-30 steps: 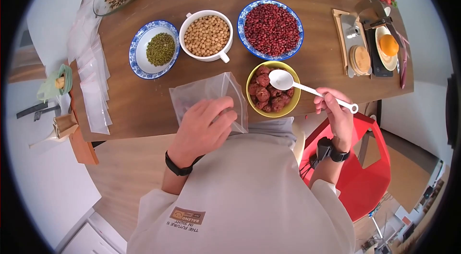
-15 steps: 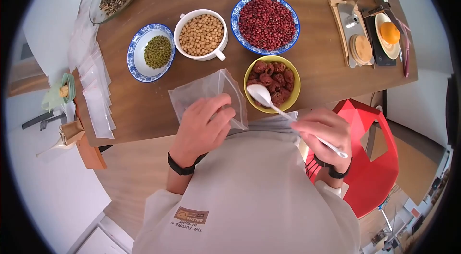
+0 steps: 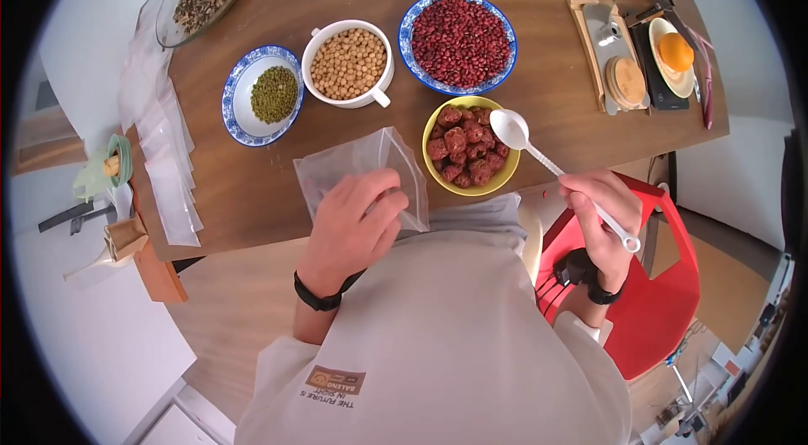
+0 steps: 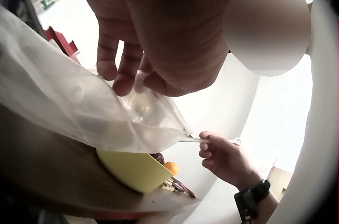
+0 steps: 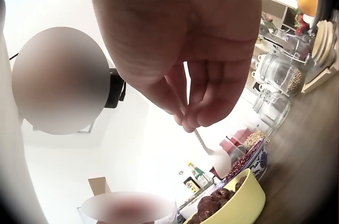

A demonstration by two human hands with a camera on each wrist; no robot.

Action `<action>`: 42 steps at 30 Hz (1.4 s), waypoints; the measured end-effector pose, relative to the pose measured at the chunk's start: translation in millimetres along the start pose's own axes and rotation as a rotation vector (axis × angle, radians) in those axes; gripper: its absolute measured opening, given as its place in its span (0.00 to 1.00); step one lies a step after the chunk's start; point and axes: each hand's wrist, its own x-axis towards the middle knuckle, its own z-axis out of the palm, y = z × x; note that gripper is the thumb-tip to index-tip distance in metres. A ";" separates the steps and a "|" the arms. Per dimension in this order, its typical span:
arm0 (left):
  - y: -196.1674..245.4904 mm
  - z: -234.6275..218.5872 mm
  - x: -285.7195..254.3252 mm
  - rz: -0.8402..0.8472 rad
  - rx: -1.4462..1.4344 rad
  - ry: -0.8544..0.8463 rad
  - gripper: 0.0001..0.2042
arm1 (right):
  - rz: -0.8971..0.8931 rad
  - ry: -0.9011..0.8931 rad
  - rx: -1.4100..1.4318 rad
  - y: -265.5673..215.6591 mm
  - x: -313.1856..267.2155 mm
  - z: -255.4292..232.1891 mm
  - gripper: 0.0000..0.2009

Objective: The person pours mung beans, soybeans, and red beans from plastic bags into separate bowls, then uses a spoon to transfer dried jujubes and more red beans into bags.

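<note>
My left hand [image 3: 353, 226] holds a clear plastic zip bag [image 3: 332, 167] by its upper edge at the table's near side, fingers curled over the film. Between thumb and fingers of my right hand [image 3: 602, 214] is the handle of a white spoon [image 3: 510, 129]. The spoon's head overlaps the right rim of a yellow bowl [image 3: 430, 161] and looks empty. Inside that bowl lie wrinkled dark red dried fruits [image 3: 471, 146]. In the right wrist view, the white spoon head [image 5: 218, 161] points down close over the yellow bowl [image 5: 248, 205].
Behind the yellow bowl stand a patterned bowl of red beans [image 3: 461, 41], a white two-handled bowl of chickpeas [image 3: 348, 64] and a patterned bowl of green beans [image 3: 273, 94]. Flat plastic bags [image 3: 172, 184] line the left edge. An orange [image 3: 675, 51] on a plate sits at right.
The spoon dipped to the left side of the yellow bowl, then rose back to its right rim. My right hand went down and returned slightly rightward. The left hand and bag barely moved.
</note>
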 end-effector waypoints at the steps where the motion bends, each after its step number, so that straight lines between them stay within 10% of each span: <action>1: -0.7 0.9 0.2 0.004 -0.004 -0.001 0.12 | 0.006 0.003 0.003 0.3 1.4 2.9 0.09; 20: 2.6 11.6 37.7 -0.076 0.053 -0.148 0.22 | -0.033 -0.134 0.214 18.5 19.2 12.6 0.09; 31: 6.1 12.5 44.6 -0.098 0.070 -0.203 0.26 | 0.447 -0.078 0.662 32.3 17.1 15.4 0.10; 42: -0.9 0.0 24.1 -0.036 0.068 -0.088 0.12 | 0.365 -0.073 0.651 8.6 13.1 10.8 0.11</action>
